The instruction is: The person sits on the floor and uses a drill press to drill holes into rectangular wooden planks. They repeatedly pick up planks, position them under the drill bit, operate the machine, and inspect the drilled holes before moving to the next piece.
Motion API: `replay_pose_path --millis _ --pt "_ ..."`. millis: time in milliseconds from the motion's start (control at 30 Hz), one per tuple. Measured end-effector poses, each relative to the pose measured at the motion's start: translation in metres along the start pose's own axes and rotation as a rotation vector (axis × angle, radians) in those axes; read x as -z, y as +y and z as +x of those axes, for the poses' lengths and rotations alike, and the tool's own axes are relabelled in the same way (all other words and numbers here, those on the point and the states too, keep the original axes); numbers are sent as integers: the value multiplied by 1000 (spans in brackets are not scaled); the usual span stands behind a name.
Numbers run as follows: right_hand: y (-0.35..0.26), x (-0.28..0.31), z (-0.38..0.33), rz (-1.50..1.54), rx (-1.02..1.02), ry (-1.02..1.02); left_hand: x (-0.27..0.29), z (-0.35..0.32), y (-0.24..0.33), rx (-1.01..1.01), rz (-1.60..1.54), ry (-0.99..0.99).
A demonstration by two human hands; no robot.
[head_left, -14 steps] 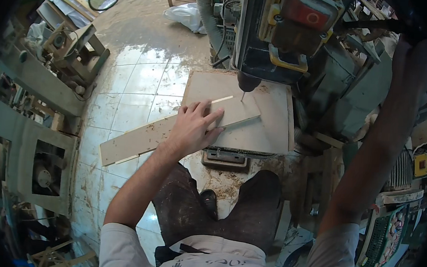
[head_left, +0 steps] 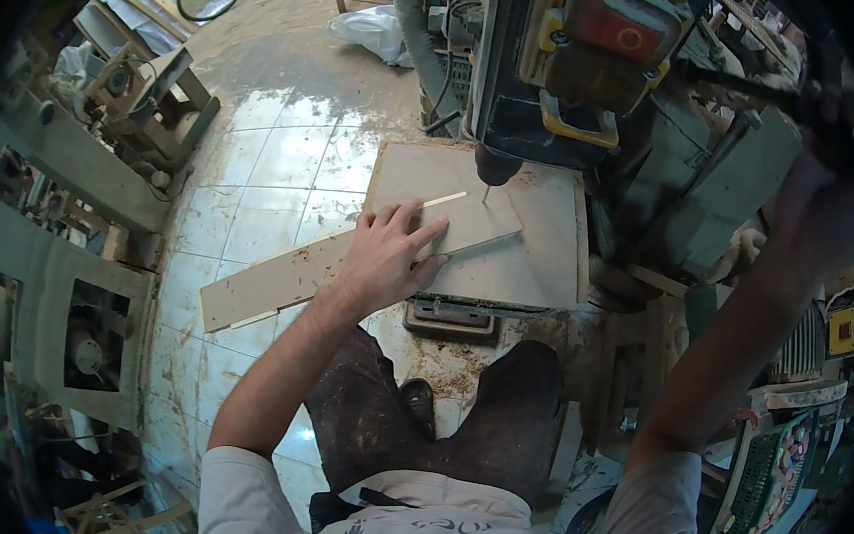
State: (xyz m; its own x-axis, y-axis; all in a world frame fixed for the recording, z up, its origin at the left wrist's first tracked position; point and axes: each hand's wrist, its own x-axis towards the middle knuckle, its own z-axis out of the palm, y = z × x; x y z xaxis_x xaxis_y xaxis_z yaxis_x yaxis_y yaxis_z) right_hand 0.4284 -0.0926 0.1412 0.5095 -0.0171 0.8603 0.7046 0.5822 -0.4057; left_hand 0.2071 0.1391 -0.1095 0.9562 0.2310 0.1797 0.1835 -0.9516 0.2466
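My left hand (head_left: 395, 249) lies across a long, flat wooden board (head_left: 275, 280), its fingers over the far edge and its thumb by the near one. The board rests slantwise on the drill press table (head_left: 537, 266), with its left end sticking out past the table. Over the board's right end stands the drill chuck (head_left: 498, 165), and its thin bit (head_left: 487, 193) reaches down to the board's face or just above it. High on the right, in shadow, my right hand (head_left: 833, 204) is closed round the dark feed lever (head_left: 742, 86).
The drill press's red switch box (head_left: 621, 31) and yellow handle (head_left: 579, 123) are above the table. A ribbed hose (head_left: 415, 35) hangs behind. Dusty machines (head_left: 82, 190) line the left side. On the right sits a green crate (head_left: 771, 480). Sawdust covers parts of the tiled floor (head_left: 252, 198).
My right hand has come down and slightly outward with the feed lever. The chuck and bit look about the same height. My left hand and the board have not moved.
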Motion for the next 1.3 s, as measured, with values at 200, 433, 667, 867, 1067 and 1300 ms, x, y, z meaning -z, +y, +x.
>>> replay_pose_path --millis 200,433,667,867,1067,1300 --pt "-24 55 -72 330 -141 -244 -2 2 0 -16 3 16" --pt "-7 58 -153 385 -91 -67 2 0 1 -7 -18 8" --pt "-11 50 -153 420 -111 -49 -2 -1 -1 -24 -37 54" --pt "-20 23 -39 105 -80 93 -4 -1 0 -26 -6 45" --pt "89 37 116 28 -350 -94 -1 -2 0 -35 -29 63" --pt "108 41 37 -558 -117 -479 -3 0 3 -60 -31 112"
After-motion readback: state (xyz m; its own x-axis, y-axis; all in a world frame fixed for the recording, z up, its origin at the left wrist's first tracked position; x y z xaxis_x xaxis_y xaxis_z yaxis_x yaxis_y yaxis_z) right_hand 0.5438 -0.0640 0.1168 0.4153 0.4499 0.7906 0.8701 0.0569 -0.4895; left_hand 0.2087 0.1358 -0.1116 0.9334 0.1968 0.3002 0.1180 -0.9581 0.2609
